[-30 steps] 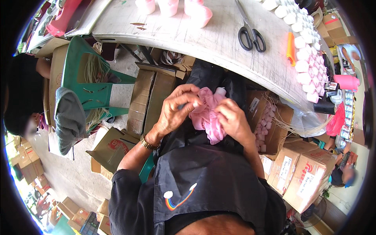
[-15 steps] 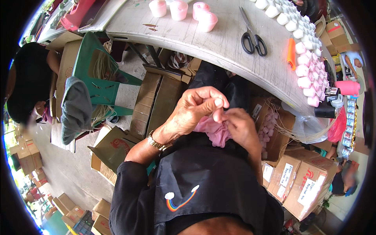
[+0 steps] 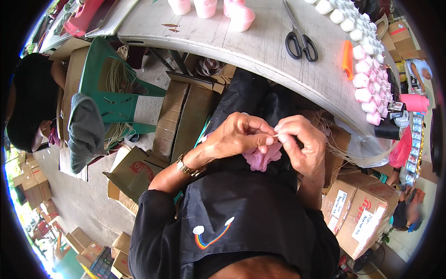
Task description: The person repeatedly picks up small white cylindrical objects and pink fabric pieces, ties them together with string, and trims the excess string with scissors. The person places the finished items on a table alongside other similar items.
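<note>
In the middle of the frame, the left hand (image 3: 234,136) and the right hand (image 3: 305,143) come together, and their fingertips almost touch each other. Thumb and forefinger of both hands are pinched on a thin pale piece (image 3: 277,135), which is too small for telling exactly what it is. Just below the fingertips lies the pink cloth (image 3: 261,159), gathered in soft folds; its upper part is hidden behind the left hand. It is in front of the black apron (image 3: 241,204), which carries a small rainbow at the lower centre of the frame. On the left wrist there is a gold-coloured band (image 3: 188,167). Across the top of the frame goes the pale, scratched surface (image 3: 209,39). On it, at upper centre, stand some pink cup-shaped pieces (image 3: 205,7), and to their right lie the scissors (image 3: 301,45) with black handles. Farther right is an orange tool (image 3: 347,60), near to rows of white pieces (image 3: 347,24) and pink-white pieces (image 3: 366,88). At the upper left of the frame is a green chair (image 3: 93,65), and a grey towel (image 3: 86,132) hangs beside it. At the lower right there are taped cardboard boxes (image 3: 346,211).
</note>
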Available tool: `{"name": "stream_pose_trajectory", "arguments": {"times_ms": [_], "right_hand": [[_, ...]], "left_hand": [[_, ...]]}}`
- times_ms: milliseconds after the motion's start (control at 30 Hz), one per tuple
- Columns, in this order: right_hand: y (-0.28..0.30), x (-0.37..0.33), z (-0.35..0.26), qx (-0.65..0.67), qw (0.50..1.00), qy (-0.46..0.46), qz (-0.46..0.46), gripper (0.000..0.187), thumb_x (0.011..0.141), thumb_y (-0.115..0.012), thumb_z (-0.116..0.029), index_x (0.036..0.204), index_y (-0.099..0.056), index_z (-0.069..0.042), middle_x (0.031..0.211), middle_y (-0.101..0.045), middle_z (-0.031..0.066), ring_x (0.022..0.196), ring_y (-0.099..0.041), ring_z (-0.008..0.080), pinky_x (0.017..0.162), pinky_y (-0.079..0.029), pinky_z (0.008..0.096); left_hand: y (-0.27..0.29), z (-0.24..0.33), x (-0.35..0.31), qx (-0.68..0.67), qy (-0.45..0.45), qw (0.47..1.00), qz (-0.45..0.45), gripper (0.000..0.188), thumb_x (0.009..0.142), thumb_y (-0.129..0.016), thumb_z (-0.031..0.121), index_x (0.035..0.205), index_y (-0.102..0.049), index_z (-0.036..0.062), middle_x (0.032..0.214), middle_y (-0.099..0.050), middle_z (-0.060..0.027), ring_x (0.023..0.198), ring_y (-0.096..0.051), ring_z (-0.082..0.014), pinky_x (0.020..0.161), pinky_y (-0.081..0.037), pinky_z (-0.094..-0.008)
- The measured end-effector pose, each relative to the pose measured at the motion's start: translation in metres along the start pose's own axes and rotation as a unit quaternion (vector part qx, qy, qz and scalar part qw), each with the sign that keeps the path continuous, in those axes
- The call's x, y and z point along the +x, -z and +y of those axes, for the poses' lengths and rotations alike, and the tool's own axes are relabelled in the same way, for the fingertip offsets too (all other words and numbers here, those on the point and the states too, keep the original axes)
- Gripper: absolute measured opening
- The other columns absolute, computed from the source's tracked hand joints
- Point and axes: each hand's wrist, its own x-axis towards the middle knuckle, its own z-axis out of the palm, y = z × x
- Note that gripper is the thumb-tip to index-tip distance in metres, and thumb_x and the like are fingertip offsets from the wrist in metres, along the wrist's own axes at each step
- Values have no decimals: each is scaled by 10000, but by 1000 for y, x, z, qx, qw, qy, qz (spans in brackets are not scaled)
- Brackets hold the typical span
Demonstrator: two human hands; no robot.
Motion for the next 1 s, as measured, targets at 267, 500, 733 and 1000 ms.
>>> {"name": "stream_pose_trajectory", "arguments": {"times_ms": [267,500,733,1000], "right_hand": [[-28,-6,37,-60,986,-104,112,19,892,-578,-3,887,-560,-11,801,-572,121,697,-600,248,648,-490,331],[-41,-9,18,-77,996,15,52,88,835,-634,19,902,-590,-16,1012,-591,134,806,-642,280,692,-524,356],[-38,-1,19,5,994,-77,83,63,887,-621,29,922,-585,-10,838,-634,109,690,-636,215,631,-513,290],[-50,-3,20,85,981,-130,115,36,921,-615,10,944,-588,5,812,-624,47,684,-587,76,624,-487,221]], "left_hand": [[13,-23,-2,-135,-3,987,85,200,948,-644,176,1018,-711,1,953,-685,-48,858,-587,-107,852,-469,-274],[0,-31,7,-53,-26,988,144,245,959,-632,190,1087,-704,-6,846,-660,-2,767,-574,-95,834,-453,-260],[-2,-22,4,187,-117,962,158,126,834,-740,106,914,-704,16,861,-711,-82,814,-679,-226,1024,-433,-420],[-6,-15,-1,313,-178,908,214,126,836,-721,82,944,-693,23,890,-703,-90,854,-688,-279,1042,-433,-492]]}}
